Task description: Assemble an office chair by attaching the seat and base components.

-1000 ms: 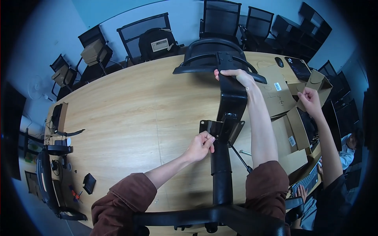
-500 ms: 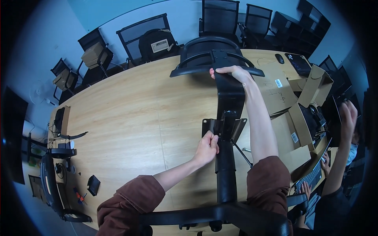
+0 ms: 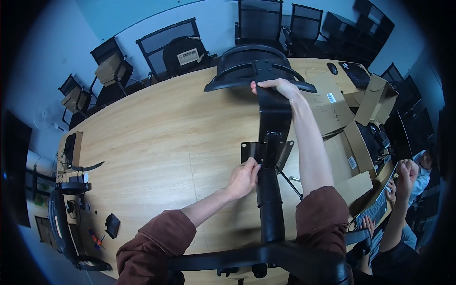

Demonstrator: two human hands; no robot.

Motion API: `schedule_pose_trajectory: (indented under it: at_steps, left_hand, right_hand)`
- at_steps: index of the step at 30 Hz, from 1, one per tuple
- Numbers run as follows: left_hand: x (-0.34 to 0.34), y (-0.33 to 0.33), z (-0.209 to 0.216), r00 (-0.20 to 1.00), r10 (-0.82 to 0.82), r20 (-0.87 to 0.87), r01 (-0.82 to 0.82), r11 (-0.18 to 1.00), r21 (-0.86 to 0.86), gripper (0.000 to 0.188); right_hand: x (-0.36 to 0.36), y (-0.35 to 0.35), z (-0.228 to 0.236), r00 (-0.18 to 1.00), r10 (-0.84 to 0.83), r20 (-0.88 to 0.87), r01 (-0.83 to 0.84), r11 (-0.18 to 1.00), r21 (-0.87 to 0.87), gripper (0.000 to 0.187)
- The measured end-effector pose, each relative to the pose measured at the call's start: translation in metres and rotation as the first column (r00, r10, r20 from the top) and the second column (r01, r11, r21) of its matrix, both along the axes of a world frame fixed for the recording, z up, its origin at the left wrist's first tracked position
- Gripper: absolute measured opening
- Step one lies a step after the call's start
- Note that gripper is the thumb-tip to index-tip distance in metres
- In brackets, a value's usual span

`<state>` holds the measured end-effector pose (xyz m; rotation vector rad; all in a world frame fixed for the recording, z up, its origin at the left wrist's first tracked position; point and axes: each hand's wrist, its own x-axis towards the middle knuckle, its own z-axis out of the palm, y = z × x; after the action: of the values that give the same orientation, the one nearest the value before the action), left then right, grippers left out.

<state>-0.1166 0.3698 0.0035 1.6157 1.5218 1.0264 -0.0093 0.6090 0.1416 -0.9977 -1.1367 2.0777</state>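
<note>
Since 1 second ago your view has drifted slightly, and the co-worker's raised arm [image 3: 403, 180] at the right has dropped lower. Your left hand [image 3: 243, 178] pinches closed at the black mounting plate [image 3: 266, 152], and your right hand [image 3: 280, 88] wraps tight around the chair's spine [image 3: 275, 118] just below the backrest [image 3: 256, 66]. The chair assembly lies on a long wooden table [image 3: 142, 142], with open cardboard boxes [image 3: 351, 123] to the right and black mesh chairs [image 3: 166, 42] lining the blue wall beyond.
</note>
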Motion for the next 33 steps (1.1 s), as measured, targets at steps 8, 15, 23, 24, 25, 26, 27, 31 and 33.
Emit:
schedule_pose_trajectory:
  at_steps: [8, 15, 23, 24, 25, 26, 27, 31, 33]
  left_hand:
    - [-0.007, 0.01, 0.008, 0.99, -0.046, 0.132, 0.067, 0.985, -0.162, 0.024]
    - [0.013, 0.01, 0.006, 0.981, 0.119, 0.155, -0.053, 0.925, -0.375, 0.037]
    - [0.008, 0.011, 0.003, 0.995, -0.05, 0.087, 0.065, 0.982, -0.18, 0.032]
    - [0.003, 0.013, 0.007, 0.994, -0.062, 0.087, 0.081, 0.971, -0.227, 0.029]
    - [-0.001, 0.016, 0.01, 0.992, -0.06, 0.114, 0.083, 0.974, -0.209, 0.029]
    - [-0.005, 0.017, 0.012, 0.995, -0.088, 0.034, 0.093, 0.982, -0.163, 0.028]
    - [-0.007, 0.019, 0.014, 0.991, -0.108, -0.085, 0.096, 0.986, -0.138, 0.028]
    - [-0.011, 0.025, 0.015, 0.995, -0.101, -0.009, 0.099, 0.989, -0.108, 0.025]
    - [-0.012, 0.024, 0.013, 0.993, -0.118, -0.001, 0.116, 0.977, -0.18, 0.022]
  right_hand:
    - [0.01, -0.003, 0.001, 0.997, -0.03, -0.068, 0.033, 0.998, 0.048, 0.021]
    - [0.017, -0.006, 0.008, 0.997, -0.043, -0.071, 0.046, 0.998, 0.039, 0.021]
    - [0.012, -0.005, 0.009, 1.0, 0.017, 0.015, -0.019, 0.988, 0.153, 0.018]
    - [0.013, -0.004, 0.009, 1.0, 0.011, 0.025, -0.015, 0.988, 0.155, 0.019]
    - [0.015, -0.004, 0.008, 1.0, 0.018, 0.012, -0.019, 0.985, 0.172, 0.021]
    - [0.016, -0.004, 0.008, 0.999, 0.011, 0.038, -0.017, 0.988, 0.156, 0.021]
    - [0.018, -0.003, 0.007, 1.0, 0.02, 0.009, -0.021, 0.991, 0.134, 0.021]
    - [0.027, -0.002, 0.003, 0.999, -0.024, -0.027, 0.026, 0.995, 0.099, 0.021]
    - [0.03, -0.002, 0.002, 0.997, -0.062, -0.037, 0.065, 0.995, 0.077, 0.02]
